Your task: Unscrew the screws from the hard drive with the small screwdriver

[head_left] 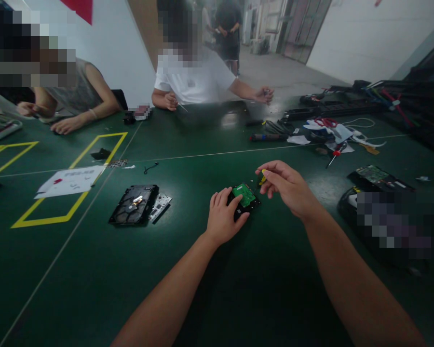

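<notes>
A small black hard drive (253, 206) with a green circuit board face up lies on the green table. My left hand (222, 214) rests over its left side, fingers and thumb gripping it against the table. In my right hand (284, 188) is a small screwdriver (263, 177) with a yellow handle, pinched between thumb and fingers. Its shaft points down at the drive's upper right corner; whether the tip touches is too small to tell. Tiny bits, perhaps screws, lie just beyond the drive.
To the left lie a larger black drive housing (132, 207) and a bare board (160, 207). A paper sheet (72, 180) crosses yellow tape. On the right are another circuit board part (378, 178), a red-and-black screwdriver (335, 155) and cables. Two people sit across the table.
</notes>
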Demonstrator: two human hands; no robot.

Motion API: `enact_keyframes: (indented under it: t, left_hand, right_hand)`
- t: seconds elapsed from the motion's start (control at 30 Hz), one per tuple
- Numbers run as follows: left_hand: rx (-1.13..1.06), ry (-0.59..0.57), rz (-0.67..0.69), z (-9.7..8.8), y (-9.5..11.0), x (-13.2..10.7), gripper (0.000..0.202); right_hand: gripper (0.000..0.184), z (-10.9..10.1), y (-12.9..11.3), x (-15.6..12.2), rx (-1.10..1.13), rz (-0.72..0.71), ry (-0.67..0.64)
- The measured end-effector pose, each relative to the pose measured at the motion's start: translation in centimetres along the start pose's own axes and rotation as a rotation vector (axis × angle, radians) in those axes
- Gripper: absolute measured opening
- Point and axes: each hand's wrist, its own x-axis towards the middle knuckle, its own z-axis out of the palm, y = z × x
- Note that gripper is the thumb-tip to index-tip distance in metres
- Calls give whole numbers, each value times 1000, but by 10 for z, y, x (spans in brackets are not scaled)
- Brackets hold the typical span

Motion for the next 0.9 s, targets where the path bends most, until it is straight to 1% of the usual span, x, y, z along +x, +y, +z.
enact_keyframes:
  t: [0.13, 0.23, 0.4, 0.5, 0.6, 0.67, 0.8, 0.9]
  left_hand:
    - [2, -3, 0, 0, 0, 0, 55]
    - [1, -2, -2, 0, 0, 0, 56]
    - [1, 1, -4, 1, 0, 0, 56]
    - [-1, -1, -4, 1, 1, 0, 55]
    - [-2, -5, -4, 0, 1, 0, 56]
    - [-2, -8, -3, -1, 1, 1, 56]
    - [2, -13, -3, -1, 0, 1, 55]
    - [4, -12, -5, -1, 1, 0, 55]
  right_hand:
    - [22, 1, -2, 0, 10, 21, -26]
    - [22, 1, -1, 0, 20, 10, -34]
    - [24, 0, 1, 0, -36, 5, 0]
    - [24, 1, 1, 0, 18, 21, 21]
    - [19, 1, 1, 1, 72, 27, 24]
    - [17, 1, 1, 2, 49, 19, 17]
    - [21, 0, 1, 2, -50, -22, -9]
    - [20, 0, 0, 0, -70, -14, 1]
